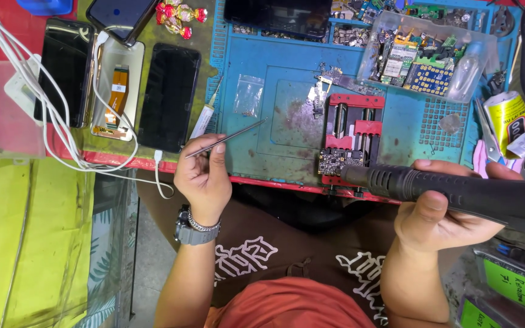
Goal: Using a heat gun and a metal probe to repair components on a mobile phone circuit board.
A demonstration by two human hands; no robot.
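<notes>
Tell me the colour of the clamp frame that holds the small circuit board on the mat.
Red, with silver rails: the clamp frame shows best in the head view.

Mat (pixel 287 91): blue, brown stains
Clamp (pixel 355 115): red
Circuit board (pixel 339 161): black
Hot-air tool (pixel 457 193): black
Tweezers (pixel 226 138): silver
Cables (pixel 44 103): white
Cloth (pixel 19 231): yellow
Watch (pixel 195 231): grey
Apron (pixel 299 243): brown, white pattern

— Where is there room on the blue mat (pixel 408 130)?

— The worn patch between the small clear bag (pixel 248 94) and the red board holder (pixel 352 143) lies open, though the tweezers (pixel 226 138) slant over its left edge.

— And the far side?

— Crowded: a clear tray of parts (pixel 426 58) blocks the right corner, a dark phone (pixel 277 17) the middle. The black hot-air handle (pixel 457 193) bars the near right.
</notes>
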